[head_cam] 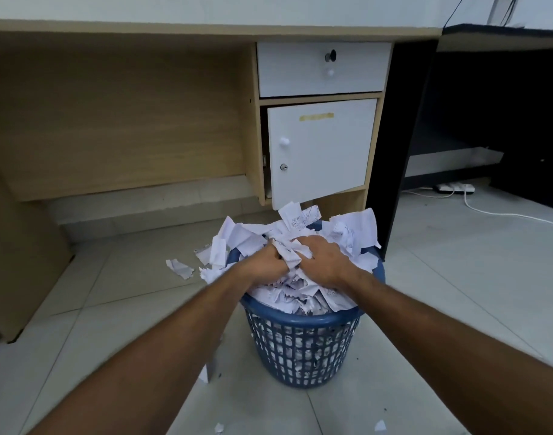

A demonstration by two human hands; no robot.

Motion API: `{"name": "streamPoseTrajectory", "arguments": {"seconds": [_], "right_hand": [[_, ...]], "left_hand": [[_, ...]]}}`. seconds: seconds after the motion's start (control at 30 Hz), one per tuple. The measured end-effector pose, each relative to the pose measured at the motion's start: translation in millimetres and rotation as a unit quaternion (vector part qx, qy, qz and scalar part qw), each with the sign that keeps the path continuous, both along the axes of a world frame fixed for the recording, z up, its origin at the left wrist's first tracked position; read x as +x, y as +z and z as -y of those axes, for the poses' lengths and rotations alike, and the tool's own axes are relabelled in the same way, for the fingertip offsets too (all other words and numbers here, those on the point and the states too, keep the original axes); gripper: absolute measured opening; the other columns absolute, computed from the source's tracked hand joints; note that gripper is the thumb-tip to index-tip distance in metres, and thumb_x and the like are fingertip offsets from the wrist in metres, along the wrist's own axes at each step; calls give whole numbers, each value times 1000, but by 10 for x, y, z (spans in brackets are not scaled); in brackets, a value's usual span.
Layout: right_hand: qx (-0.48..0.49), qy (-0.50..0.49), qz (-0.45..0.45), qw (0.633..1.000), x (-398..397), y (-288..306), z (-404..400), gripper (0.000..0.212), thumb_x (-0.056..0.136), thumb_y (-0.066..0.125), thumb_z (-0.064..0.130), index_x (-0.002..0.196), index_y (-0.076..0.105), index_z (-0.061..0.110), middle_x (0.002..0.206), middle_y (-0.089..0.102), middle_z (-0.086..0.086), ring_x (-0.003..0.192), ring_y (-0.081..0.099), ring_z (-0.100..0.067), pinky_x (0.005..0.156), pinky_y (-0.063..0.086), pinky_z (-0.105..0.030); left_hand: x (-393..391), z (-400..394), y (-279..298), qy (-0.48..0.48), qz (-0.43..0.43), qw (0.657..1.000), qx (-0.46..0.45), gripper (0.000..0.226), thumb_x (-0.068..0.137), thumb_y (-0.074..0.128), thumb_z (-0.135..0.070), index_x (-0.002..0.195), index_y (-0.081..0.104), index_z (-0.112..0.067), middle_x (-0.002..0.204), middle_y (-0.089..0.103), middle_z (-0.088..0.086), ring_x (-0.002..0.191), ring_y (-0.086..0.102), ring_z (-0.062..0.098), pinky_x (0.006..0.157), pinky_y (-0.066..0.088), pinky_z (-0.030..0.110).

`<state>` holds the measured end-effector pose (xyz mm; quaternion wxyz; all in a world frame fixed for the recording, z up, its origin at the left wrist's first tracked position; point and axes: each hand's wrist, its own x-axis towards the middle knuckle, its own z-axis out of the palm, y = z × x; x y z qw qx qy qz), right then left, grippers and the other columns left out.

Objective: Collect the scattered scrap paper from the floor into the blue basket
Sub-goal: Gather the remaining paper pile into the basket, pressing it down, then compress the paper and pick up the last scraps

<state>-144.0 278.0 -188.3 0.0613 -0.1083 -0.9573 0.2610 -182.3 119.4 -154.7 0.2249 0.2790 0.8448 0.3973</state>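
A blue basket (303, 350) brims with scrap paper (300, 296); the left hand (264, 265) and right hand (323, 259) clutch crumpled sheets atop the heap; stray scraps (179, 267) lie on the floor (441, 277) beside it.

Your left hand (265, 265) and right hand (323, 260) are bare, with no gloves, rings or watch. Both forearms are uncovered right down to the near edge of view; no sleeve shows.
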Motion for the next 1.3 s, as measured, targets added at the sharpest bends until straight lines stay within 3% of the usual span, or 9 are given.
{"name": "streamPoseTrajectory", "arguments": {"seconds": [0.2,0.27,0.37,0.47,0.6,0.77,1.0,1.13,1.3], "right_hand": [[131,-18,84,988,-64,-140,80,54,96,39,59,146,34,41,156,33,-4,138,33,-36,111,31,-58],[151,-15,108,982,-88,-182,131,55,96,37,62,146,31,40,156,30,-6,139,30,-38,109,29,-60],[152,-6,120,981,-86,-154,136,60,94,37,66,146,27,39,157,27,-8,140,27,-40,109,28,-61],[147,-7,115,983,-54,-119,121,61,94,36,66,147,25,38,160,23,-6,142,26,-39,111,26,-61],[100,25,40,994,-7,-42,104,54,97,47,51,145,36,28,153,36,-6,138,35,-34,112,29,-55],[-194,58,122,972,136,427,-156,62,90,68,33,145,41,26,142,47,5,119,51,-16,99,43,-32],[141,-59,-188,970,172,585,-552,50,87,56,57,123,60,22,128,51,-2,116,43,-18,99,43,-43],[72,-41,30,996,102,338,-735,118,69,36,95,156,20,17,165,7,-11,151,8,-34,121,17,-53],[13,90,117,989,97,187,-556,134,55,58,95,157,2,28,167,3,0,153,5,-26,123,12,-50]], "left_hand": [[-216,109,-7,60,28,997,33,52,98,52,-11,149,41,-17,148,47,16,118,57,25,94,53,35],[-203,137,-20,37,-148,988,-33,48,94,57,-27,141,48,-23,142,51,5,122,55,22,104,48,41],[-229,148,-131,24,-387,907,-166,67,85,45,-66,146,40,-38,155,34,4,143,28,31,119,15,53],[-294,162,-204,59,-297,916,-263,91,73,13,-88,156,12,-49,169,-2,6,151,-13,44,112,-23,63],[-315,34,-228,-37,-167,968,-185,95,72,12,-98,155,10,-52,170,2,2,155,-8,33,122,-9,56],[-406,-34,-239,-103,-125,966,-203,108,52,44,-106,144,1,-69,170,-1,0,155,1,29,122,12,60],[-379,-117,-215,-101,-114,946,-287,119,55,51,-100,154,5,-52,169,2,2,154,9,34,121,16,58],[-384,-203,-206,-95,-100,940,-312,124,55,57,-97,156,7,-46,169,5,5,152,12,36,121,20,57],[-427,-243,-214,-71,-71,954,-283,141,51,76,-85,158,-1,-35,167,15,5,150,20,34,120,27,52]]}}
